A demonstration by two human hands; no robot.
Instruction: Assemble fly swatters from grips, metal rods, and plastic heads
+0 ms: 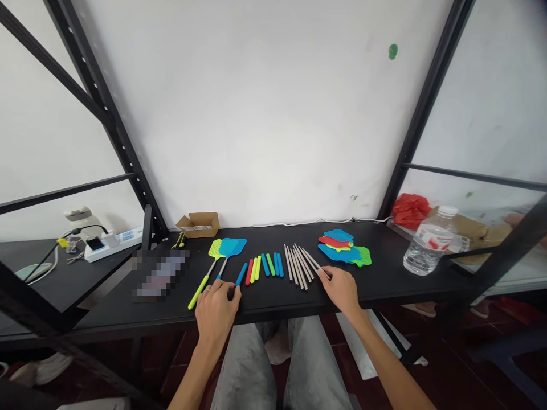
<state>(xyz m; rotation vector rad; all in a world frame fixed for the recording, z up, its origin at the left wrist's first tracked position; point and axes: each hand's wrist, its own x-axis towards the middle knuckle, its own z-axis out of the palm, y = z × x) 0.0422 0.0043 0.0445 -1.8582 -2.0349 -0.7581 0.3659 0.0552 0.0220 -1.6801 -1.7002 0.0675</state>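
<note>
My left hand (216, 310) rests on the black shelf (384, 285) with its fingers closed around the near end of a blue handle piece (241, 274). My right hand (342, 289) pinches the near end of a thin metal rod (314, 263), one of several rods (297, 265) fanned out mid-shelf. Between the hands lie several coloured handle pieces (265, 266) in red, yellow, green and blue. Two assembled fly swatters, one yellow-green (208, 273) and one blue (231, 250), lie to the left. A stack of swatter heads (342, 246) sits to the right.
A small open cardboard box (199, 224) stands at the back left. A clear water bottle (427, 242) stands at the right, with a red bag (410, 209) behind it. A power strip with cables (111, 242) lies on the left shelf. Black rack posts frame both sides.
</note>
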